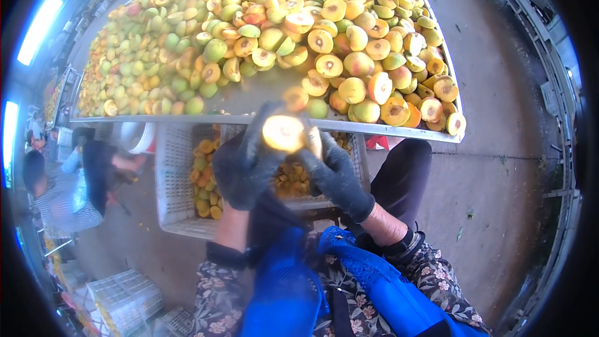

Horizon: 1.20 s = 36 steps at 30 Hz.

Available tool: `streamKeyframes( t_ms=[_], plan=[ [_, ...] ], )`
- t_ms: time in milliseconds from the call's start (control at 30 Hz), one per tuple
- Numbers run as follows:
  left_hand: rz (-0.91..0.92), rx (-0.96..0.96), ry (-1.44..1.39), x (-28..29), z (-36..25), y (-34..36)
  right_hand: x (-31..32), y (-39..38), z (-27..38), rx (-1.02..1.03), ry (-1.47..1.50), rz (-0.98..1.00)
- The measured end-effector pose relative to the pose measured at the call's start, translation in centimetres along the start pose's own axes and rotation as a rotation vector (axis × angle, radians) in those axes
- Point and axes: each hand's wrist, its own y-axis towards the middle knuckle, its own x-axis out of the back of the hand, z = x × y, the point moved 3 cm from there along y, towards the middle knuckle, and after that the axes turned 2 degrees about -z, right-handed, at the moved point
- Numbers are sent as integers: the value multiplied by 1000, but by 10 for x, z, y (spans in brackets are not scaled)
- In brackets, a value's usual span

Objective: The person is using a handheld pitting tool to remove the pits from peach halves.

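Both my hands wear dark gloves and meet just past the near edge of the metal table (249, 97). My left hand (240, 171) is closed around a halved peach (282, 133), its pale cut face turned up and washed out by glare. Close against it, my right hand (340, 181) has its fingers curled on a small pale thing (316, 143), too blurred to name. A large heap of peaches (355, 37), many cut in half with the pit side showing, covers most of the table. Beneath my hands, a white plastic crate (178, 181) contains more peach pieces.
To the left, another person (68, 193) sits near a white bucket (133, 137). White crates (128, 299) stand on the floor at the lower left. A metal railing (549, 56) runs along the right side. My knees are under the table's front edge.
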Motion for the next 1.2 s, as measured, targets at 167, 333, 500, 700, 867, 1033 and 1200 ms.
streamKeyframes(
  t_ms=[167,333,500,700,867,1033,1200],
  plan=[
    [-332,306,-638,-29,-21,-15,-9,-18,-25,211,-330,122],
    [-449,195,-412,-23,-43,-13,0,-28,-19,410,-751,27],
    [-451,225,-768,-24,-46,-20,-13,-35,5,650,-816,49],
    [-341,198,-747,-22,-51,-22,-22,-35,-10,738,-916,67],
    [-408,61,-174,-19,-59,-22,-22,-30,-17,521,-717,183],
    [-525,77,-539,-23,-50,-19,-21,-33,4,-5,-154,422],
    [-408,-227,74,-24,-61,-12,-21,-28,-5,439,-473,197]
  ],
)
